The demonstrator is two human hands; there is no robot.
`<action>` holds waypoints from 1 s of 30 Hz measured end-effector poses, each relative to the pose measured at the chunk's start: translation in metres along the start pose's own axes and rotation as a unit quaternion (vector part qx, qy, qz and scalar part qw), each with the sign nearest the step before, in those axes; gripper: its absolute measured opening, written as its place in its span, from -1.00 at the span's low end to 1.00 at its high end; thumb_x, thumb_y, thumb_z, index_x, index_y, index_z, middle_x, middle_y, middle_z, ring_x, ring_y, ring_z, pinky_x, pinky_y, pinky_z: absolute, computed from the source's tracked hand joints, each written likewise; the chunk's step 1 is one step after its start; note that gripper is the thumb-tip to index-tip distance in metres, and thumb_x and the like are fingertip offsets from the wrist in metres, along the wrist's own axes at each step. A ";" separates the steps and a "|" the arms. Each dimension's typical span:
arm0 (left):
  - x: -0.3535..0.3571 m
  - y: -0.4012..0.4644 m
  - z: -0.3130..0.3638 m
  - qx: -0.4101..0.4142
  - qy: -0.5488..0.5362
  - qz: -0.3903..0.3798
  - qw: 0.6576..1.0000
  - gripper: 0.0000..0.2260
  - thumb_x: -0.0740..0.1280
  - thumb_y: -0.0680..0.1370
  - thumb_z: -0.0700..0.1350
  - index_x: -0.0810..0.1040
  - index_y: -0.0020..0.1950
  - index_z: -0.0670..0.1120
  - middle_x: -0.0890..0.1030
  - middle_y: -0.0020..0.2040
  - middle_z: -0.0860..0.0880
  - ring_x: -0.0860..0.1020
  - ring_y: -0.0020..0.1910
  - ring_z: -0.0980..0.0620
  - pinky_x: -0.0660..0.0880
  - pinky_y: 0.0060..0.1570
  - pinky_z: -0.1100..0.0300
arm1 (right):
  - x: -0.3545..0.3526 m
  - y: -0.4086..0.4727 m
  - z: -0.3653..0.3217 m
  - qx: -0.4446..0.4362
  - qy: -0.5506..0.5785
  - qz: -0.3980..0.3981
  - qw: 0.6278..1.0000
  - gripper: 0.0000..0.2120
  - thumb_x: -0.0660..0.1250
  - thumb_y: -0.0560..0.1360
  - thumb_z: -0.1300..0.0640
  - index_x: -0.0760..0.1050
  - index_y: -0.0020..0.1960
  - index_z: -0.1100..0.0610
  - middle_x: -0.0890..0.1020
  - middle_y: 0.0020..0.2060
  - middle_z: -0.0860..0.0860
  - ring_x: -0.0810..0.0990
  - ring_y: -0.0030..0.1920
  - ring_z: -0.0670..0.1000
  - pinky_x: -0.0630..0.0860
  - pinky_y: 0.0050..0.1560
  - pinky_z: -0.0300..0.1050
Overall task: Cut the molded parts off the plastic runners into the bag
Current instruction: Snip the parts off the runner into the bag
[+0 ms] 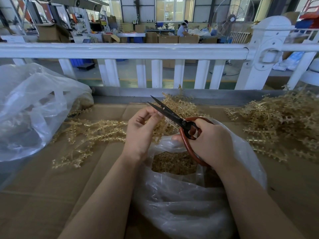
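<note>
Clear plastic forms the bag (181,200) nearest at 6 o'clock, its mouth open over a heap of cut tan parts (173,163), resting on a tabletop of flattened cardboard (43,195). Above the mouth the right hand (212,142) grips the red handles of black scissors (174,116), blades parted toward 11 o'clock, while the left hand (141,130) pinches a tan runner (168,125) beside the blades. More runners (283,125) lie piled at 2 o'clock before a white railing (120,50) and a workshop; no writing is legible.
</note>
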State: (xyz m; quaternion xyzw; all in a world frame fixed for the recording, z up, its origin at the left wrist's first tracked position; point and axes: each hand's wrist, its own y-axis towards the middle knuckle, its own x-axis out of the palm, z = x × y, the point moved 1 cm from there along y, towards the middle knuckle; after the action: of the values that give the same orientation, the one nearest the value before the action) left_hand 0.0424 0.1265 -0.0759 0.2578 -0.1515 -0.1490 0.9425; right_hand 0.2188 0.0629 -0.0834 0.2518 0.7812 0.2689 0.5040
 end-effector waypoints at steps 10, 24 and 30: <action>-0.002 -0.001 0.000 -0.019 -0.011 -0.017 1.000 -0.80 0.38 0.53 -0.27 0.69 -0.14 0.01 0.69 -0.10 0.02 0.62 -0.04 0.07 0.51 0.00 0.29 | -0.001 -0.001 -0.005 -0.007 -0.011 0.019 1.000 -0.41 0.21 0.36 -0.55 0.52 -0.21 -0.01 0.42 -0.35 -0.27 0.40 -0.35 -0.21 0.16 -0.30 -0.50; -0.003 -0.001 -0.001 -0.015 -0.013 0.010 1.000 -0.85 0.40 0.53 -0.26 0.70 -0.10 -0.03 0.70 -0.09 0.02 0.63 -0.04 0.07 0.52 0.00 0.29 | 0.001 0.001 -0.005 0.000 0.030 -0.005 1.000 -0.29 0.19 0.33 -0.57 0.62 -0.11 0.07 0.63 -0.29 -0.16 0.57 -0.29 -0.13 0.56 -0.24 -0.22; -0.003 -0.001 -0.003 -0.035 0.015 0.046 0.998 -0.92 0.37 0.56 -0.30 0.63 -0.08 -0.16 0.65 -0.09 -0.06 0.58 -0.03 -0.02 0.54 0.09 0.13 | -0.001 0.001 -0.007 -0.011 0.044 -0.010 0.999 -0.34 0.22 0.35 -0.55 0.62 -0.12 0.04 0.59 -0.28 -0.22 0.51 -0.29 -0.18 0.40 -0.25 -0.41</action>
State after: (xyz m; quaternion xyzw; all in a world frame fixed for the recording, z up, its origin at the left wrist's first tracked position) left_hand 0.0410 0.1281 -0.0797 0.2200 -0.1437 -0.1071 0.9589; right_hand 0.2132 0.0613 -0.0796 0.2265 0.8018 0.2838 0.4747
